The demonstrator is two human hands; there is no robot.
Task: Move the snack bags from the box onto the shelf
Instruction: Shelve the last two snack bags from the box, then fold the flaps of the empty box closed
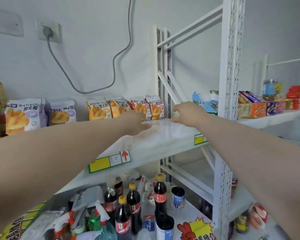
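Snack bags (pixel 97 110) stand upright along the far edge of the shelf (pixel 163 135): purple at the left, orange next, 2 red ones at the right end, faces out so the labels read. Left hand (pixel 137 121) reaches to the red pair, fingers straight and together, thumb out, likely squaring them up. Right hand (pixel 185 114) hovers just right of the last bag, fingers curled; whether they pinch anything, I can't tell.

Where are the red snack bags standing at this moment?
In the head view, the red bags stand at the right end of the row, at the back of the shelf. They are right of the orange bags, just beyond the left hand.
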